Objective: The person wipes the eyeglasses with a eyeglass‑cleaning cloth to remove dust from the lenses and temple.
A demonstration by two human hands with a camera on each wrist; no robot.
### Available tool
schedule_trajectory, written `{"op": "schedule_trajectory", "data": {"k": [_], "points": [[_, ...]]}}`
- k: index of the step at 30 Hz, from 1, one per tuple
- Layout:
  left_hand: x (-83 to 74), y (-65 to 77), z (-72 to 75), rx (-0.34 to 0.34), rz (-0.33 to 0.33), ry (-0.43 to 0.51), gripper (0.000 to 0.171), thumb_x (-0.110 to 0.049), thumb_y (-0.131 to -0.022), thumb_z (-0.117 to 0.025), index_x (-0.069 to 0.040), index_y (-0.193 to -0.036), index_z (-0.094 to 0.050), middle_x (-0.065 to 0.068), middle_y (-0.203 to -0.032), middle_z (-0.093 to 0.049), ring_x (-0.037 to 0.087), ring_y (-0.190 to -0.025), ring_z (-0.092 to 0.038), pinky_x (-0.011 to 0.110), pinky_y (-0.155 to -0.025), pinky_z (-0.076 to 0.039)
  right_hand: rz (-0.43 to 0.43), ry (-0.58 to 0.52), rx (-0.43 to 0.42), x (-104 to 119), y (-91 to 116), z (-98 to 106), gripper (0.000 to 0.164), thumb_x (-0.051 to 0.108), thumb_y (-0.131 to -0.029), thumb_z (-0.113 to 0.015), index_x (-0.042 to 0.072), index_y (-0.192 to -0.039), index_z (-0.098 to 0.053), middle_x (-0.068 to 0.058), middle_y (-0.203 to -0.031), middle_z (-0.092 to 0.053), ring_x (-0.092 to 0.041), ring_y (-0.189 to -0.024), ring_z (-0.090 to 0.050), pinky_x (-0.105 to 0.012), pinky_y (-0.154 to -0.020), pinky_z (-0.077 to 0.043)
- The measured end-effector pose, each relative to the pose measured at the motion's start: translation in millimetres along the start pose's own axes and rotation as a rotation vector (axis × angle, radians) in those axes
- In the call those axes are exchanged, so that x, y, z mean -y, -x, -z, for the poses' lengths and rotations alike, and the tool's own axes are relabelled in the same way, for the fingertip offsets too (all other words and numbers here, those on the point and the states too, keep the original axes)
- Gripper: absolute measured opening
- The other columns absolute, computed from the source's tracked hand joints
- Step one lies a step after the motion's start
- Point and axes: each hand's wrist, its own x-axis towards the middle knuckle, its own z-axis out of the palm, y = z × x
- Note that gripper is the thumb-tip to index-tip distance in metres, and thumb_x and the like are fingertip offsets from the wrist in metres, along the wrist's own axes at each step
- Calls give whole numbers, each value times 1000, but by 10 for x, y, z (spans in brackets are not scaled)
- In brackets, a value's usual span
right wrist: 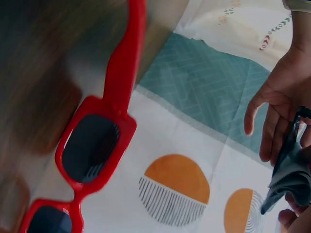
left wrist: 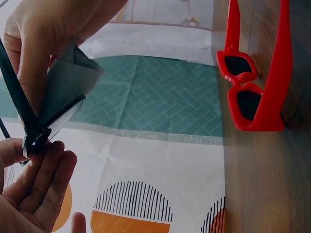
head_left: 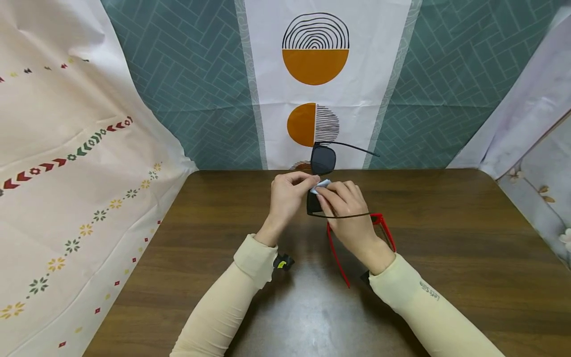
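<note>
Black sunglasses (head_left: 323, 159) are held up over the table, lenses one above the other in the head view, temples pointing right. My left hand (head_left: 289, 196) pinches their frame near the middle; the left wrist view shows its thumb and fingers on the black frame (left wrist: 36, 138). My right hand (head_left: 350, 206) pinches a folded light-blue cloth (head_left: 320, 186) against the lower lens, which is partly hidden by the fingers. In the right wrist view the cloth (right wrist: 290, 177) looks darker and wraps over the lens. Red sunglasses (head_left: 382, 220) lie on the table below my right hand, partly covered by it.
The brown wooden table (head_left: 214, 238) spans the space beneath both arms. A patterned cloth backdrop (head_left: 192, 89) hangs behind its far edge, with a cream flowered sheet (head_left: 89, 188) on the left. A dark wrist strap (head_left: 283, 262) shows beside the left cuff.
</note>
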Motion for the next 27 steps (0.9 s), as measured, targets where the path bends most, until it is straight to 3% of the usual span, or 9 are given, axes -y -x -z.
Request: {"op": "schedule_trajectory", "data": {"k": [5,10,12,16,18,20,23,25,27], "points": [[-1,1,11,-1,4,-2,16,-22,-93,-77,-8,-91,-84,-1,-89,-79,13,-78,-64,26,-64,-46,-38,-56,32,8,2,8,19,-2,-90,-79,-3,-108,-79,-14,-95,-69,-34,-86,-57,-43,-73,-43],[-1,3,39,-15,9,3,14,-21,-93,-78,-8,-90,-84,1,-85,-78,15,-81,-68,29,-68,-52,4,-103,132,3,48,49,21,-5,-84,-83,1,-103,-79,-9,-96,-70,-31,-89,-59,-43,-76,-47],[1,-1,51,-20,8,5,14,-20,-93,-78,-8,-89,-84,2,-84,-78,17,-81,-69,30,-69,-52,-27,-173,183,10,65,76,21,-7,-84,-82,3,-103,-79,-7,-96,-71,-26,-88,-59,-39,-76,-48],[19,-17,62,-14,10,-7,17,-23,-93,-77,-8,-89,-83,2,-85,-78,15,-81,-67,28,-69,-50,-269,-392,217,16,60,156,16,-5,-88,-80,5,-100,-81,-3,-92,-71,-16,-81,-56,-26,-70,-47],[27,-21,65,-8,11,-11,17,-23,-93,-77,-8,-89,-83,1,-86,-78,15,-79,-63,28,-67,-46,-411,-477,155,11,31,210,12,-3,-90,-78,5,-99,-82,-4,-88,-71,-14,-76,-54,-22,-64,-45],[35,-24,66,-1,16,-13,17,-23,-93,-77,-7,-90,-83,1,-86,-78,14,-77,-60,28,-66,-43,-484,-494,52,-1,-4,265,10,-3,-91,-77,4,-98,-82,-5,-86,-71,-14,-72,-54,-20,-62,-43],[39,-25,60,10,20,-14,16,-23,-92,-78,-7,-91,-83,1,-86,-77,12,-77,-58,29,-67,-42,-420,-384,-99,-16,-54,311,11,-6,-90,-76,1,-97,-81,-10,-85,-71,-19,-75,-56,-20,-67,-44],[42,-26,50,16,25,-9,16,-23,-92,-78,-7,-91,-83,1,-86,-78,11,-79,-60,29,-69,-44,-295,-247,-149,-25,-72,296,13,-9,-89,-75,-1,-98,-80,-13,-87,-71,-25,-79,-58,-25,-73,-45],[43,-22,36,21,28,-2,16,-23,-92,-78,-8,-92,-84,1,-87,-78,11,-80,-61,29,-71,-45,-137,-97,-138,-38,-67,243,12,-8,-91,-73,-4,-101,-78,-16,-89,-70,-32,-82,-60,-35,-75,-47]]}}
